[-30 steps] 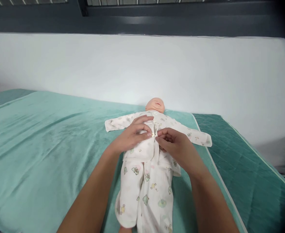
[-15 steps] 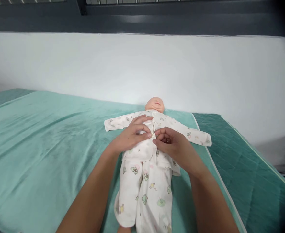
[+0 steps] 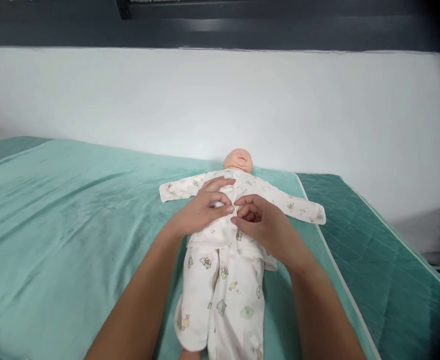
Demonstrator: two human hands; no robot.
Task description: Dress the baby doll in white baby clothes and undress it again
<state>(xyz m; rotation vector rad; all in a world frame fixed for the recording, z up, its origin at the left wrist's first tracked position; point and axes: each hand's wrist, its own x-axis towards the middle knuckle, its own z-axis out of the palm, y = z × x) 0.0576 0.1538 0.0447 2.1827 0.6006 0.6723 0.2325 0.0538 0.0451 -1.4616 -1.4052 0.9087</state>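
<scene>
A baby doll [image 3: 238, 159] lies on its back, dressed in a white printed shirt [image 3: 270, 192] and matching printed trousers [image 3: 225, 295]. Its sleeves stretch out to both sides. My left hand [image 3: 208, 205] rests on the shirt's chest, thumb and index finger closed on the left edge of the front opening. My right hand [image 3: 259, 215] pinches the opposite edge, its fingertips almost meeting my left ones. Whatever fastener lies between the fingertips is mostly hidden. One bare doll foot [image 3: 189, 354] shows below a trouser leg.
A light green sheet [image 3: 73, 215] covers the bed under the doll. To the right shows a darker green quilted mattress cover [image 3: 377, 250]. A white wall [image 3: 190, 100] stands behind, with a dark metal bed rail [image 3: 220, 30] above.
My right hand has moved slightly left, closer to my left fingertips, and the gap in the shirt front has narrowed. My left hand stays nearly in place.
</scene>
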